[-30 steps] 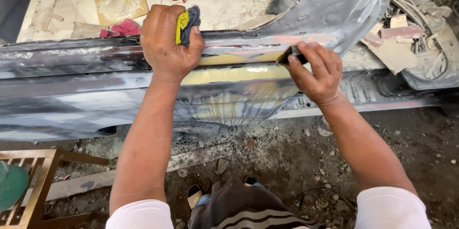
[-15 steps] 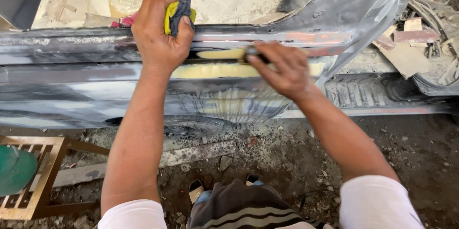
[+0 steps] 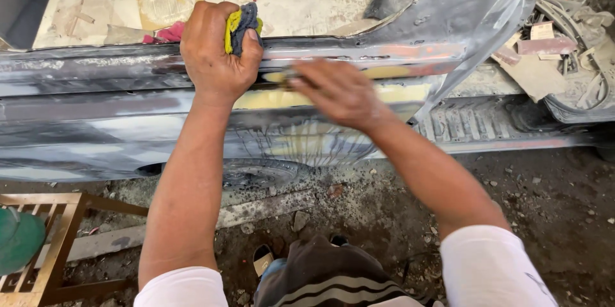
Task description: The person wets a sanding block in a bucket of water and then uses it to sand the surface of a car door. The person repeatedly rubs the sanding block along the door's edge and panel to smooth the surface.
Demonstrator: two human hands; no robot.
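The left hand [image 3: 216, 57] is clenching a crumpled yellow and grey cloth [image 3: 241, 26] against the top edge of the grey, sanded car sill [image 3: 96, 108], bracing there. The right hand [image 3: 336, 92] is pressing flat on the pale yellow filler strip [image 3: 397, 93]; blurred, it is perhaps holding something underneath, but I cannot tell. Gritty dirt ground [image 3: 532, 198] is lying below.

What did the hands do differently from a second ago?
The right hand slid leftward along the pale yellow filler strip on the grey metal car sill, ending close to the left hand; it is blurred now, so the dark tool it held cannot be made out. The left hand kept gripping the yellow and blue rag on the sill's top edge.
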